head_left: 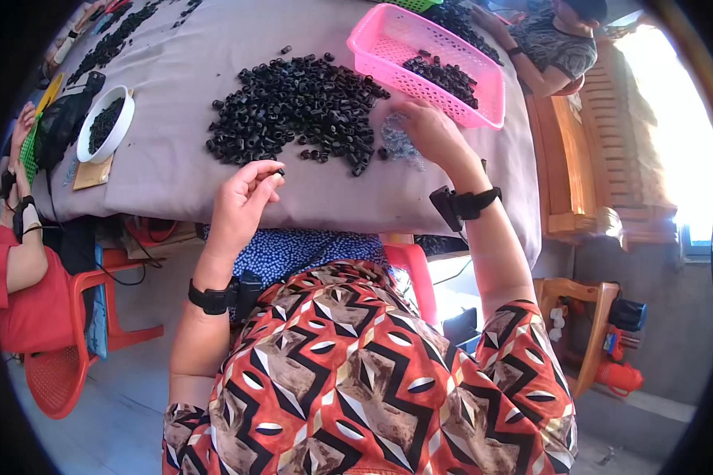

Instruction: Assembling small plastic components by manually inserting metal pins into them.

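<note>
My left hand (245,198) is above the table's near edge, thumb and fingers pinched on a small black plastic cap (280,172). To the right, my right hand (434,136) reaches down to a little pile of small clear plastic pieces (400,144). Its fingertips are blurred and partly hidden, so whether they grip a piece cannot be told. A broad heap of small black cylindrical caps (301,103) lies in front of both hands. Beyond my right hand stands a pink perforated basket (372,49), with black caps (444,77) gathered at its right side.
A grey cloth covers the table (178,127). At left are a white bowl (127,127) of black pieces and a black bag (62,119). People sit at the left and far right (558,51). A red plastic chair (59,380) stands left; wooden furniture (562,174) stands right.
</note>
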A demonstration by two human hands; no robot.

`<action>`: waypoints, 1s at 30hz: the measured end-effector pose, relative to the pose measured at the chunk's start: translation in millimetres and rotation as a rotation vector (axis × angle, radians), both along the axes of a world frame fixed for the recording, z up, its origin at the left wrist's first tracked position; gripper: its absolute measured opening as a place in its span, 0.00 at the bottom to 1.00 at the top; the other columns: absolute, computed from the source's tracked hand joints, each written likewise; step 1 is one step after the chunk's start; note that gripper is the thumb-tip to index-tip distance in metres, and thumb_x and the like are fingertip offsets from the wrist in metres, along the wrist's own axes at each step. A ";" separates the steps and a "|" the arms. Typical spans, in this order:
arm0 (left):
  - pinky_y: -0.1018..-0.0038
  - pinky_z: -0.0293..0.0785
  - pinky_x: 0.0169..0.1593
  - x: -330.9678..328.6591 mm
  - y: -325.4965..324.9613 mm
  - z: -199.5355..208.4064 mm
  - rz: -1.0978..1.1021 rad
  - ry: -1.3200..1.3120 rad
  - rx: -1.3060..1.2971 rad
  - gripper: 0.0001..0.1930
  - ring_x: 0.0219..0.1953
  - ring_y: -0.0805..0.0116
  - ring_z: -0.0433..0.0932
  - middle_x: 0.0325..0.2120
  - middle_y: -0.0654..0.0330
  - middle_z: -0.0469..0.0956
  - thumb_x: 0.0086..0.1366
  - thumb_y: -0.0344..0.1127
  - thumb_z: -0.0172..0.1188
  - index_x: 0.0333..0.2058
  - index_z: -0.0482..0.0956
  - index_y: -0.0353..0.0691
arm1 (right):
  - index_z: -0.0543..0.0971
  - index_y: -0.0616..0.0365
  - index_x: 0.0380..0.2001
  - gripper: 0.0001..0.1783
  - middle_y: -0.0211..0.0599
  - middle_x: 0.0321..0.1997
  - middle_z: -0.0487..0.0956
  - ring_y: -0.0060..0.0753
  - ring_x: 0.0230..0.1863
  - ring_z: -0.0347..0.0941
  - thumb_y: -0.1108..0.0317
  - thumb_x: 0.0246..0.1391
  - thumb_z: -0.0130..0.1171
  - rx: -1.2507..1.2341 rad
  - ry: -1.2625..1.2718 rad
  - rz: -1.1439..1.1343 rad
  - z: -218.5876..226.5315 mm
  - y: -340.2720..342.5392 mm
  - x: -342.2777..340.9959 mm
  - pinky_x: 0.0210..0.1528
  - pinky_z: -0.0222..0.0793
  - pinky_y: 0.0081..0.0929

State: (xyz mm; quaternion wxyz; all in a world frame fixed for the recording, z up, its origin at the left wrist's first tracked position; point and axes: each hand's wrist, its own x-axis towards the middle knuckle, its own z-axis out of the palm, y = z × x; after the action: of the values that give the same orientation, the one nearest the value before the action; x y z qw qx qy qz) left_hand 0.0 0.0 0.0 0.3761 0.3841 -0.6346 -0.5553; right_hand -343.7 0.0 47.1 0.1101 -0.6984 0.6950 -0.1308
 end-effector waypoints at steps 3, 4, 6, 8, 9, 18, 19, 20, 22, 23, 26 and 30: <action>0.82 0.74 0.40 -0.2 0.3 -0.3 0.007 0.017 0.023 0.12 0.32 0.81 0.76 0.35 0.63 0.83 0.71 0.31 0.57 0.49 0.79 0.35 | 0.81 0.55 0.48 0.17 0.49 0.46 0.80 0.51 0.52 0.74 0.73 0.55 0.55 -0.142 0.073 0.085 -8.7 10.1 2.4 0.57 0.68 0.42; 0.82 0.74 0.40 -0.4 2.4 0.5 0.005 0.018 0.023 0.12 0.32 0.81 0.76 0.34 0.63 0.83 0.70 0.31 0.57 0.49 0.79 0.35 | 0.80 0.55 0.50 0.16 0.48 0.48 0.79 0.51 0.53 0.74 0.71 0.57 0.55 -0.127 0.114 0.143 -5.3 16.8 3.6 0.58 0.68 0.43; 0.82 0.74 0.40 -1.1 4.2 3.1 0.001 0.016 0.022 0.12 0.32 0.81 0.76 0.34 0.63 0.83 0.70 0.31 0.57 0.49 0.79 0.35 | 0.79 0.55 0.51 0.16 0.46 0.50 0.78 0.52 0.54 0.74 0.70 0.59 0.55 -0.113 0.153 0.202 2.4 19.2 6.4 0.58 0.69 0.43; 0.84 0.73 0.42 -1.4 3.8 6.0 -0.006 0.011 0.054 0.13 0.33 0.83 0.74 0.35 0.64 0.81 0.71 0.32 0.56 0.51 0.79 0.35 | 0.79 0.57 0.50 0.16 0.46 0.51 0.78 0.53 0.54 0.74 0.70 0.59 0.55 -0.026 0.119 0.126 8.4 17.3 9.0 0.58 0.69 0.43; 0.84 0.73 0.42 -1.5 2.9 5.7 -0.008 0.009 0.052 0.13 0.33 0.83 0.74 0.35 0.64 0.81 0.71 0.32 0.56 0.51 0.79 0.35 | 0.79 0.57 0.50 0.16 0.46 0.51 0.78 0.53 0.54 0.74 0.70 0.59 0.55 -0.028 0.117 0.124 7.1 14.3 10.4 0.58 0.69 0.43; 0.84 0.73 0.41 -0.4 2.1 2.5 -0.006 -0.006 0.056 0.13 0.33 0.84 0.74 0.35 0.64 0.81 0.71 0.32 0.57 0.51 0.79 0.36 | 0.80 0.61 0.36 0.09 0.49 0.42 0.79 0.52 0.46 0.78 0.76 0.52 0.54 -0.268 0.178 0.182 -16.0 -38.0 14.4 0.50 0.74 0.41; 0.83 0.73 0.41 0.4 2.0 1.6 -0.009 0.000 0.045 0.13 0.33 0.83 0.74 0.35 0.64 0.81 0.71 0.32 0.57 0.51 0.79 0.36 | 0.80 0.61 0.41 0.11 0.48 0.44 0.79 0.52 0.48 0.77 0.73 0.55 0.54 -0.205 0.179 0.181 -16.1 -39.8 12.1 0.52 0.73 0.41; 0.83 0.74 0.41 1.0 2.1 0.6 -0.013 0.006 0.034 0.13 0.33 0.83 0.74 0.35 0.64 0.81 0.71 0.33 0.56 0.51 0.79 0.36 | 0.81 0.60 0.46 0.14 0.47 0.46 0.79 0.53 0.50 0.76 0.71 0.58 0.55 -0.143 0.180 0.179 -16.5 -40.3 9.8 0.54 0.71 0.41; 0.83 0.74 0.42 0.9 2.0 4.6 -0.016 0.004 0.043 0.13 0.33 0.83 0.74 0.35 0.64 0.81 0.71 0.32 0.56 0.51 0.79 0.36 | 0.81 0.60 0.44 0.13 0.47 0.45 0.79 0.53 0.49 0.76 0.71 0.58 0.55 -0.169 0.110 0.156 -15.2 -34.0 9.6 0.53 0.71 0.42; 0.83 0.74 0.42 1.0 1.9 5.6 -0.021 0.001 0.047 0.13 0.34 0.83 0.75 0.34 0.64 0.81 0.71 0.32 0.56 0.51 0.79 0.35 | 0.82 0.59 0.43 0.12 0.48 0.44 0.79 0.53 0.48 0.76 0.70 0.58 0.55 -0.198 0.040 0.129 -14.7 -30.1 10.1 0.52 0.72 0.42; 0.82 0.74 0.43 1.4 1.0 4.0 -0.023 -0.009 0.028 0.13 0.35 0.82 0.75 0.34 0.65 0.80 0.71 0.32 0.56 0.51 0.78 0.35 | 0.81 0.60 0.42 0.11 0.48 0.42 0.79 0.53 0.47 0.77 0.70 0.57 0.56 -0.213 0.056 0.169 -9.9 -26.5 14.0 0.50 0.72 0.43; 0.82 0.74 0.43 0.5 0.8 4.4 -0.029 -0.021 0.027 0.13 0.36 0.82 0.76 0.34 0.65 0.80 0.72 0.32 0.56 0.51 0.78 0.35 | 0.80 0.59 0.42 0.11 0.47 0.41 0.79 0.54 0.46 0.76 0.69 0.55 0.58 -0.216 0.060 0.213 -11.0 -27.0 15.3 0.50 0.72 0.43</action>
State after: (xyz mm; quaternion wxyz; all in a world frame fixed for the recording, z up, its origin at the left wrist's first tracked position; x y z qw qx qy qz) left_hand 0.5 0.8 4.4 0.3562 0.3855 -0.6365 -0.5652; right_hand -328.3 -27.0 36.1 0.0268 -0.7795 0.6018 -0.1717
